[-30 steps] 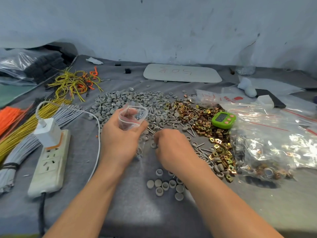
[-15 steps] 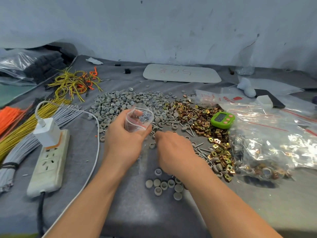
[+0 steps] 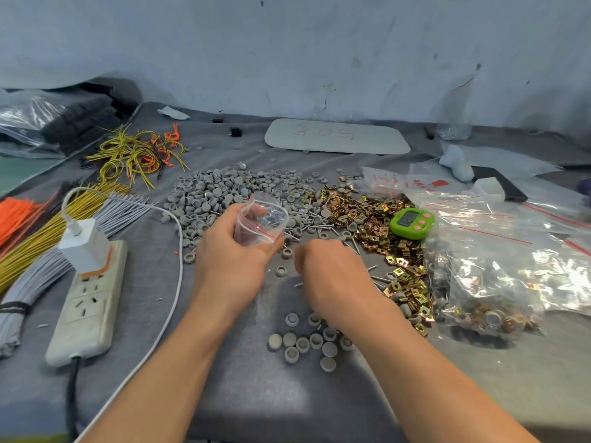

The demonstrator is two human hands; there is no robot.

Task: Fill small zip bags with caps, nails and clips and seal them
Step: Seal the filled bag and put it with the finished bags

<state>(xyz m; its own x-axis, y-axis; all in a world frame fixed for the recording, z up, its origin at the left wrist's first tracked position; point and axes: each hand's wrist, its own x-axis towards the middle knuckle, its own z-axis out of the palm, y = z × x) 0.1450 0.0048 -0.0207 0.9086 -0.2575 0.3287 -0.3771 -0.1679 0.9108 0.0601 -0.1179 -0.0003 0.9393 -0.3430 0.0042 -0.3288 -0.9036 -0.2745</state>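
Zip bag [image 3: 260,222] sits in the left hand [image 3: 233,262], raised just above the cloth [image 3: 256,398], in front of the caps pile [image 3: 220,195]. Its mouth is open, the red zip strip shows, and there are grey bits inside, too small to tell which. Left fingers and thumb curl round the bag from below.

Right hand [image 3: 334,278] is just beside it, knuckles up, fingers bent down toward the cloth. Its fingertips are hidden, so I cannot tell if it holds anything.

Nails [image 3: 319,222] are scattered beyond both hands, between the caps and the clips [image 3: 367,219]. The gold clips spread right and down to the big bags [image 3: 511,266], which hold mixed parts. A green timer [image 3: 412,221] lies on the clips. A small cap group [image 3: 303,342] lies near, under the right forearm.

At left are a power strip [image 3: 89,302] with a white charger [image 3: 84,239] plugged in, wire bundles [image 3: 32,225], and looped yellow wires [image 3: 137,153] further back. A white board [image 3: 335,137] lies flat at the back.
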